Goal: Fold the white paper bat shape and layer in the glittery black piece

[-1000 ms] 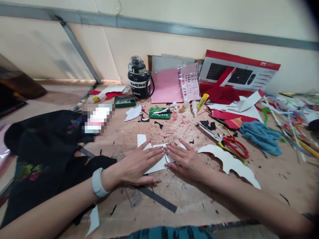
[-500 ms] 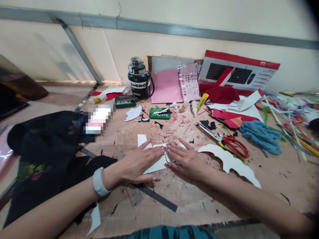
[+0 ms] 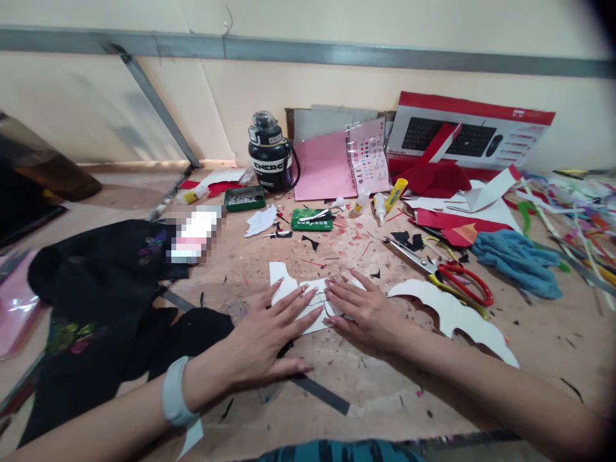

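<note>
A white paper cutout [image 3: 283,279] with dark lines on it lies flat on the table in front of me. My left hand [image 3: 269,333] rests on its left part, palm down, fingers spread and thumb out to the side. On its right part lies my right hand [image 3: 359,311], fingers stretched out flat and covering much of that side. Both hands press from above, and neither grips anything. Beside my right forearm is a scalloped white paper piece [image 3: 447,314]. Scissors [image 3: 443,276] with red and yellow handles lie just behind it.
A green tin [image 3: 244,198], its green lid [image 3: 312,220], a black bottle [image 3: 270,157] and glue bottles [image 3: 380,206] stand farther back. Black cloth [image 3: 96,289] and a phone-like blurred patch [image 3: 196,234] are on the left. A blue cloth [image 3: 520,260] and coloured scraps lie right.
My left hand has drawn back slightly toward me and its fingers have spread, showing more of the lined paper between my hands. The right hand stays flat on the paper.
</note>
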The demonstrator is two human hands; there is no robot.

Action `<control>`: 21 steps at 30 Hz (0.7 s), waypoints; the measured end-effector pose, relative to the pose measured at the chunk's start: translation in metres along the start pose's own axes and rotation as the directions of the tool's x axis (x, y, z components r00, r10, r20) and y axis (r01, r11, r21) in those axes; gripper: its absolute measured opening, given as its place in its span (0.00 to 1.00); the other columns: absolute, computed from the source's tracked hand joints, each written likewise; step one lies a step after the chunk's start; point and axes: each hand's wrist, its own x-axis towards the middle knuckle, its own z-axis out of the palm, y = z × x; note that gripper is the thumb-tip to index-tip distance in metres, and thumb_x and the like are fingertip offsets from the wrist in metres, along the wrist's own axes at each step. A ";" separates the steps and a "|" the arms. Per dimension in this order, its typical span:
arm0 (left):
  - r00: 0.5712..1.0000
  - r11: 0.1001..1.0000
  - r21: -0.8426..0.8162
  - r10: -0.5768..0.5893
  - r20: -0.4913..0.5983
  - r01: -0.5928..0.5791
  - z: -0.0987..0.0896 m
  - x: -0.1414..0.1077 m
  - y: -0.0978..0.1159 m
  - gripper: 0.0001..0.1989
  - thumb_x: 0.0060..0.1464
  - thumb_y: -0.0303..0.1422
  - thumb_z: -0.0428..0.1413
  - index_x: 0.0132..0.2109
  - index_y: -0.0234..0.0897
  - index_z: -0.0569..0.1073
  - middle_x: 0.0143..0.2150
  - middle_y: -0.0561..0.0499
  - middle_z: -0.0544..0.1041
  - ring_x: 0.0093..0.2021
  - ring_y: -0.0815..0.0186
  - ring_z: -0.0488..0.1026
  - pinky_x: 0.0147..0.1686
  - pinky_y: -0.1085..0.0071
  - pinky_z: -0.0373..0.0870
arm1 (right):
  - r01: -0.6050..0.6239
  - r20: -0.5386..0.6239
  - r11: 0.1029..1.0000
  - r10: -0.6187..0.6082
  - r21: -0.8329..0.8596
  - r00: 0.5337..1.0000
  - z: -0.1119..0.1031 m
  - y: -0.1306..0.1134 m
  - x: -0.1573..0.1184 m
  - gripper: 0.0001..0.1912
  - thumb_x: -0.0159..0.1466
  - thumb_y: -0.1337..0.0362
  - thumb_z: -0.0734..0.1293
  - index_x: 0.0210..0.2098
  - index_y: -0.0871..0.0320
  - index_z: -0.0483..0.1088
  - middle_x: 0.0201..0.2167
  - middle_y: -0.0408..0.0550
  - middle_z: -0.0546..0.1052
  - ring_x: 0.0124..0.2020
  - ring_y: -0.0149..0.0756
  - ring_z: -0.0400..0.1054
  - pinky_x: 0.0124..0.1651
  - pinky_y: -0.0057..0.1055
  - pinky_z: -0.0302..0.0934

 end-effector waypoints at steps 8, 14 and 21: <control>0.997 0.998 -0.047 0.034 0.065 -0.031 -0.004 0.005 -0.003 0.47 0.61 0.62 0.45 0.75 0.39 0.41 0.74 0.44 0.52 0.74 0.55 0.48 0.70 0.53 0.20 | -0.004 0.008 1.000 0.004 -0.017 1.000 0.001 -0.001 0.000 0.17 0.71 0.59 0.63 0.51 0.64 0.74 0.54 0.57 0.78 0.56 0.43 0.73 0.69 0.50 0.53; 0.997 0.999 -0.019 0.050 0.059 -0.049 -0.008 0.003 -0.012 0.44 0.61 0.61 0.45 0.74 0.44 0.45 0.75 0.44 0.50 0.74 0.52 0.47 0.71 0.50 0.28 | -0.005 0.016 1.000 0.005 -0.020 1.000 0.001 -0.001 0.000 0.17 0.71 0.59 0.63 0.52 0.65 0.74 0.55 0.57 0.77 0.56 0.44 0.73 0.69 0.50 0.55; 0.998 1.000 0.008 -0.014 0.063 0.014 -0.003 -0.005 -0.008 0.45 0.61 0.62 0.46 0.74 0.42 0.44 0.75 0.41 0.48 0.74 0.51 0.45 0.70 0.49 0.25 | -0.009 0.032 1.000 0.010 -0.015 0.999 0.000 -0.002 0.000 0.17 0.70 0.59 0.64 0.52 0.64 0.74 0.55 0.57 0.77 0.57 0.45 0.72 0.68 0.50 0.56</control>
